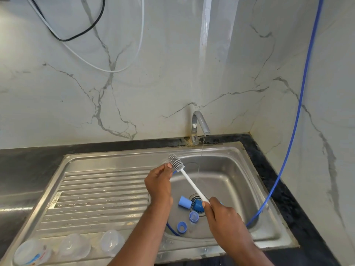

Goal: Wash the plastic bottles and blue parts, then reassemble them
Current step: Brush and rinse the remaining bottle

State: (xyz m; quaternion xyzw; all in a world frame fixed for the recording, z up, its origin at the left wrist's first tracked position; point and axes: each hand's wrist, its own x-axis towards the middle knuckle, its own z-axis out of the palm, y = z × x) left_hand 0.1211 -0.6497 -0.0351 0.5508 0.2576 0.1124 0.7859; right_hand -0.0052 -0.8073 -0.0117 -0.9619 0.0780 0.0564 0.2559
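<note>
scrub step in hand, as i read it. right hand [221,210] grips the low end of the brush [192,184] handle, over the drain. left hand [159,182] is curled, fingertips pinching what looks like a small clear piece [164,161] against the bristle head, above the basin's left rim. it's too see-through to say what it is. tap [199,123] at the sink's [269,191] back edge runs a thin stream that falls just right of the brush, not on it.

blue parts all lie on the basin floor: tube [184,201] and cone [197,206] at the drain, two caps [193,216] just nearer the front edge. three bottles [74,246] sit in a row along the drainboard's near edge, toward the left corner. hose [288,150] drops into the basin's near right corner.

to do it well:
- shift both hands right so the stream hits the bristles and the piece
- twist the brush with the right hand, left hand only steadies
- keep the pinch firm, a wet clear piece probably slips
- work over the basin, not the drainboard, so runoff stays off the bottles
- watch the cone, it sits on the drain opening and may block it
</note>
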